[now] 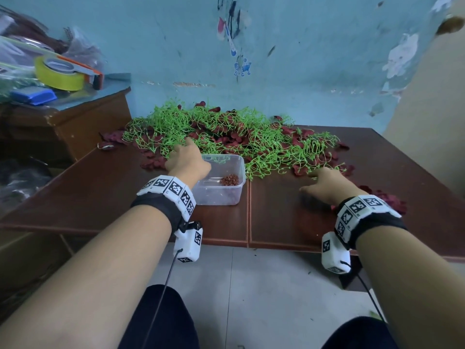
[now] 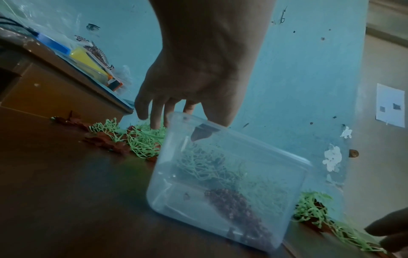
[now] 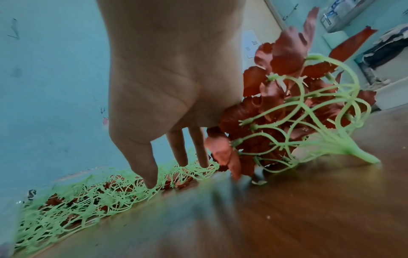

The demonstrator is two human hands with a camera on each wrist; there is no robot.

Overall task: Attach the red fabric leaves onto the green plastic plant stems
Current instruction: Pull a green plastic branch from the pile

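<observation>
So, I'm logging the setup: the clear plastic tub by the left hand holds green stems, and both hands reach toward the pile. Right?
Not quite: the clear tub holds small reddish-brown bits, not stems, as the head view shows. The left hand and right hand do reach toward the pile.

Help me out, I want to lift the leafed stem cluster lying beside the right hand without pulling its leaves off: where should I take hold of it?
Take the leafed stem cluster by its thick green base stalk, probably coming in from the right. The thin branches fan out from that single stalk, which points away from the red leaves and lies bare on the table, so a grip there touches no leaves.
</observation>
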